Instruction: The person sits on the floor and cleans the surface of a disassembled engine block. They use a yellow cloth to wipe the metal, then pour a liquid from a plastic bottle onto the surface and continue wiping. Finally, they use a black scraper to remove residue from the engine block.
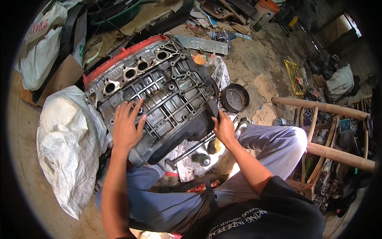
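Observation:
A car engine (161, 92) lies on its side before me, its ribbed metal block and row of round ports facing up. Along its far edge runs a red valve cover (125, 52). My left hand (127, 125) rests on the block's near left part, fingers spread, holding nothing. At the engine's right end, my right hand (223, 127) has its thumb and fingers around a dark flat piece (211, 109). Whether that piece is loose or part of the engine cannot be told. A black oil pan (182, 131) forms the engine's near side.
A long metal bar tool (191, 151) and a dark bottle (203, 159) lie between my legs and the engine. Right of the engine stands a round metal pan (235, 98). White sacking (68, 143) is at left; a bamboo frame (325, 131) stands at right.

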The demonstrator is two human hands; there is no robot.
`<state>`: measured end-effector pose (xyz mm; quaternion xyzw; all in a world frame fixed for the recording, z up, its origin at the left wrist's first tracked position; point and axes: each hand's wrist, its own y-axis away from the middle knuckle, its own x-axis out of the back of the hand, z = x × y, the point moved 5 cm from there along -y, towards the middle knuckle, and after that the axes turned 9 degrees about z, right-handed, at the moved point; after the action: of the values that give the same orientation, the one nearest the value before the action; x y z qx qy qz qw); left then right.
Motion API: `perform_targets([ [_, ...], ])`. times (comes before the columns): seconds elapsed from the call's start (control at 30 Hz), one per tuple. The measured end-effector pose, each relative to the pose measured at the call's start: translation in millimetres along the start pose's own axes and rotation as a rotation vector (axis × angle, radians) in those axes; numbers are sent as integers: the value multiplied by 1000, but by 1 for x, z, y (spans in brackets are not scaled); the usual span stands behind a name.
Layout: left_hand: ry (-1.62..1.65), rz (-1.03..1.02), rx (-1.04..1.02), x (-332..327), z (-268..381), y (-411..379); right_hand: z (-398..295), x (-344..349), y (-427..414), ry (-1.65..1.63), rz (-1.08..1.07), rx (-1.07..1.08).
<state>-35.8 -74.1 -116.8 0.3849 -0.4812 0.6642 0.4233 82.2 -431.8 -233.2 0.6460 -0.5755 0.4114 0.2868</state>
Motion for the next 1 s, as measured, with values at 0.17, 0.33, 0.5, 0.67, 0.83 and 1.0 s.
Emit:
perform_targets([
  [0.17,16,11,11,-4,-3,0,-40,4,-55,51,116,47],
  [0.33,4,12,16,0,-3,-4,-49,-9,-25,-108,63,265],
  [0.5,10,30,12,-3,-5,1,-49,-2,-23,-130,-88,371],
  [0.67,26,9,20,0,1,-4,18,7,-79,70,-18,414],
  [0.83,23,20,21,0,-4,1,-70,-12,-30,-53,-159,771],
  [1.0,58,27,20,0,-5,1,-84,-10,-38,78,-308,935],
])
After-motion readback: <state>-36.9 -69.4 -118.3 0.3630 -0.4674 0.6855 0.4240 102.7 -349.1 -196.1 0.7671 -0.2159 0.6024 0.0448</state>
